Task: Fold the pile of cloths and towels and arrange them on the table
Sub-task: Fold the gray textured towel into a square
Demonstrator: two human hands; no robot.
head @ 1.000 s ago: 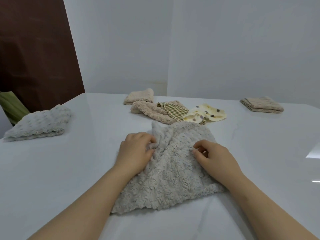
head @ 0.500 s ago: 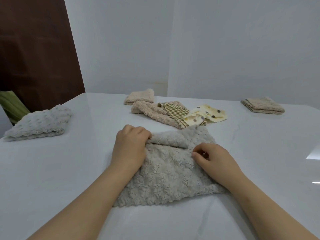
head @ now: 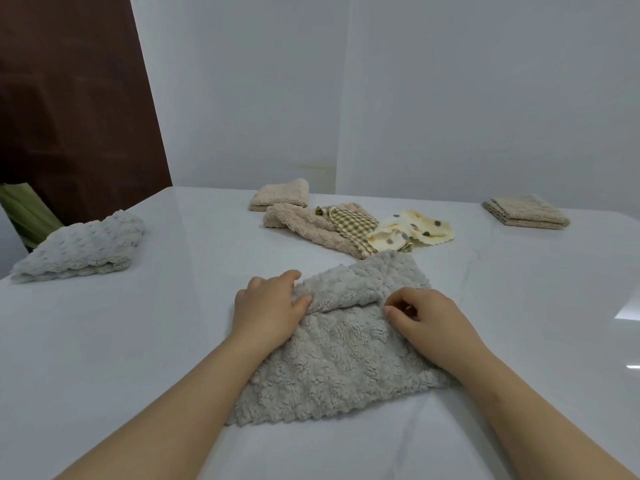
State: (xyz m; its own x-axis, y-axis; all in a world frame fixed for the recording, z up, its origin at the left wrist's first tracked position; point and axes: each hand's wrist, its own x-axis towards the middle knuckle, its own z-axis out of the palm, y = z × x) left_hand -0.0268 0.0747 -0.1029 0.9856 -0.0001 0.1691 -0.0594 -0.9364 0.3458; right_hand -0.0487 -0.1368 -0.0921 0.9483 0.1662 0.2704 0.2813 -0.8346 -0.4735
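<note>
White table (head: 138, 341), near edge: a grey fleece towel (head: 339, 358) lies partly folded. Left hand (head: 266, 313) and right hand (head: 429, 320) each pinch its turned-over fold between thumb and curled fingers. Unfolded cloths (head: 311, 226) lie just behind.

Both bare forearms are reaching in from 6 o'clock. The left hand (head: 268, 313) is lying knuckles-up, its thumb and fingers pinching a fold of the grey towel (head: 339, 375). At its 3 o'clock, the right hand (head: 429, 322) is pinching the same fold with curled fingers.
</note>
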